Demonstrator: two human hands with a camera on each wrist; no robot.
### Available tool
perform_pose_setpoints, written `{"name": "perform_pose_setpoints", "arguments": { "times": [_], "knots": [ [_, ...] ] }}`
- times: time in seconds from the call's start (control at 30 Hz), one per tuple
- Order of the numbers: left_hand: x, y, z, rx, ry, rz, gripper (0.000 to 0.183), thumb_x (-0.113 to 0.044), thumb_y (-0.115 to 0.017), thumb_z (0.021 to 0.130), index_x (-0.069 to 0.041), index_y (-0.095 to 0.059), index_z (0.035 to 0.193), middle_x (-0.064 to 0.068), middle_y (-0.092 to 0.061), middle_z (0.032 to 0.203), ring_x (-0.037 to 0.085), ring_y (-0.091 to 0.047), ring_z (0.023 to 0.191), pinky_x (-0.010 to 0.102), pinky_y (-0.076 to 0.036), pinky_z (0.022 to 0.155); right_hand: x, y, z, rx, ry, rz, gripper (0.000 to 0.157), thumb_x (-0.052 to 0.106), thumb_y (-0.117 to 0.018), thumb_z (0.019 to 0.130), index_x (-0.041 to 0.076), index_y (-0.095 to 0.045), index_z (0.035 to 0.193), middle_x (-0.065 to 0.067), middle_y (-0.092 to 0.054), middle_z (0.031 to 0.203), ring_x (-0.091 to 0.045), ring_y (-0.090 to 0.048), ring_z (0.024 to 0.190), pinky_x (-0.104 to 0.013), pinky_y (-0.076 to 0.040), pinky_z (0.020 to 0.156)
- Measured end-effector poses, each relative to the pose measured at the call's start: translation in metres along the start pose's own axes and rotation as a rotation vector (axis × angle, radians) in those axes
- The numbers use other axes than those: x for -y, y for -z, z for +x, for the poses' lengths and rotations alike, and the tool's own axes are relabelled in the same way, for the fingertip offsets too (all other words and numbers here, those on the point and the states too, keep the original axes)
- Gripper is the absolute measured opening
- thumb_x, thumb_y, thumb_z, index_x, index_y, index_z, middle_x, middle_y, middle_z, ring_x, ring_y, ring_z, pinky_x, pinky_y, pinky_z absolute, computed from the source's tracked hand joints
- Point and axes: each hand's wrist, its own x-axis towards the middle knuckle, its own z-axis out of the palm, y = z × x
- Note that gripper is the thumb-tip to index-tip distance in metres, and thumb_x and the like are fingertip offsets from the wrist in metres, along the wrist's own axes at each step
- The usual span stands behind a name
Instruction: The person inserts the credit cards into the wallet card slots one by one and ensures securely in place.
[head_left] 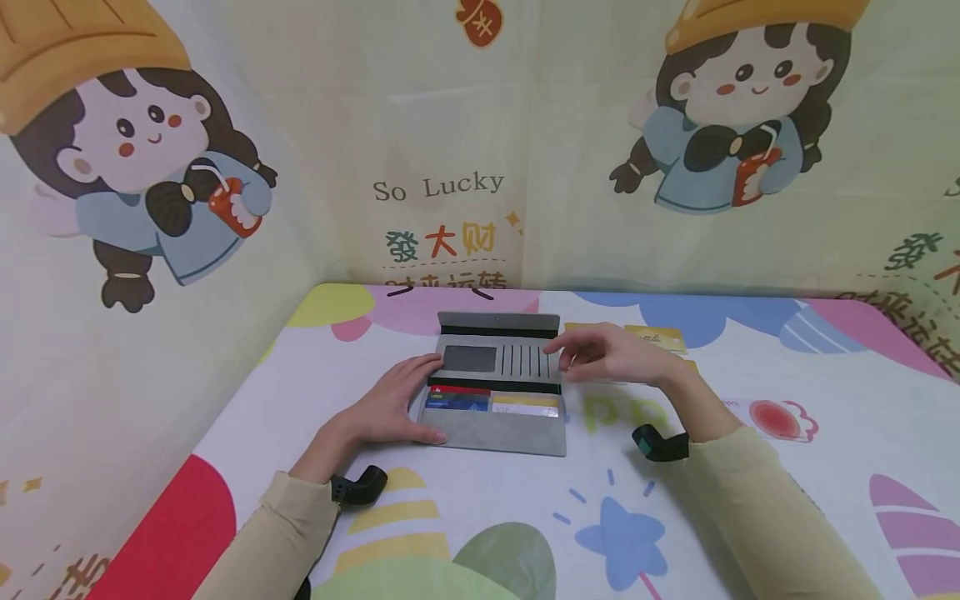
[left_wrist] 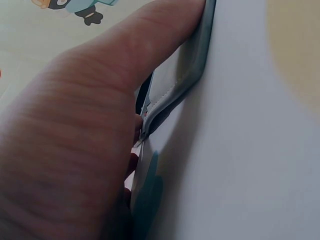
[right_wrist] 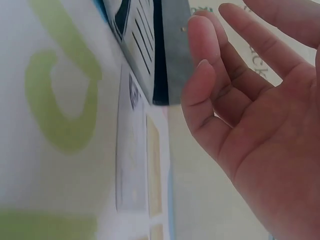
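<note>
A grey wallet [head_left: 498, 433] lies unfolded on the table, with a dark window, a row of narrow card slots and black fold strips. Its near pocket holds a blue-and-red card [head_left: 459, 400] and a yellow-and-white VIP card [head_left: 525, 406]. My left hand [head_left: 390, 404] rests along the wallet's left edge, thumb on the near flap, fingers stretched toward the window. Over the right edge hovers my right hand [head_left: 615, 354], its fingers loosely bent beside the slots. Nothing shows between those fingers in the right wrist view.
Several gold cards [head_left: 656, 337] lie behind my right hand. A pale card [right_wrist: 131, 170] lies beside the wallet in the right wrist view. Farther right is a flat pink-edged piece with a red oval [head_left: 777, 419]. A printed cloth wall [head_left: 450, 108] stands behind the table.
</note>
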Motion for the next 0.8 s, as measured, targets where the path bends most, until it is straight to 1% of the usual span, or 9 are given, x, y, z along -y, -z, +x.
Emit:
{"name": "perform_pose_setpoints", "arguments": {
  "times": [0.3,0.5,0.63,0.73,0.8],
  "knots": [
    [0.000,-0.001,-0.001,-0.002,0.006,0.004,0.111,-0.062,-0.080,0.071,-0.012,-0.033,0.158,0.007,-0.026,0.163,0.033,-0.022,0.148,0.061,-0.022,0.116,-0.002,0.015,-0.028,-0.036,-0.061,-0.052,0.037,0.011,-0.072,0.092,0.003,-0.066,0.127,-0.013,-0.065,0.103,-0.028,-0.060,0.094,-0.032,-0.051,0.078],
    [-0.001,-0.001,-0.001,-0.004,0.004,0.009,0.112,-0.063,-0.080,0.071,-0.012,-0.033,0.158,0.007,-0.026,0.163,0.033,-0.022,0.148,0.061,-0.022,0.116,-0.005,0.021,-0.047,-0.065,-0.096,-0.071,0.039,0.014,-0.073,0.092,0.005,-0.065,0.129,-0.012,-0.065,0.105,-0.025,-0.061,0.095,-0.032,-0.051,0.082],
    [-0.002,-0.001,-0.002,-0.004,0.005,0.001,0.112,-0.062,-0.080,0.071,-0.011,-0.033,0.158,0.008,-0.026,0.163,0.033,-0.022,0.147,0.061,-0.022,0.116,-0.008,0.025,-0.059,-0.063,-0.071,-0.047,0.041,0.012,-0.072,0.092,0.002,-0.063,0.131,-0.014,-0.064,0.105,-0.024,-0.062,0.092,-0.030,-0.052,0.080],
    [-0.003,-0.001,-0.002,-0.005,0.008,-0.001,0.112,-0.062,-0.081,0.070,-0.011,-0.033,0.158,0.008,-0.026,0.163,0.033,-0.022,0.147,0.061,-0.022,0.116,-0.011,0.028,-0.067,-0.061,-0.046,-0.023,0.041,0.008,-0.071,0.092,-0.001,-0.062,0.131,-0.017,-0.063,0.105,-0.025,-0.062,0.089,-0.029,-0.052,0.078],
    [-0.003,-0.001,-0.002,-0.005,0.009,0.003,0.112,-0.063,-0.081,0.070,-0.011,-0.033,0.158,0.008,-0.026,0.163,0.033,-0.022,0.147,0.061,-0.022,0.116,-0.011,0.030,-0.074,-0.069,-0.048,-0.017,0.041,0.008,-0.071,0.092,-0.001,-0.062,0.131,-0.018,-0.062,0.106,-0.024,-0.062,0.089,-0.028,-0.052,0.077]
  ]
}}
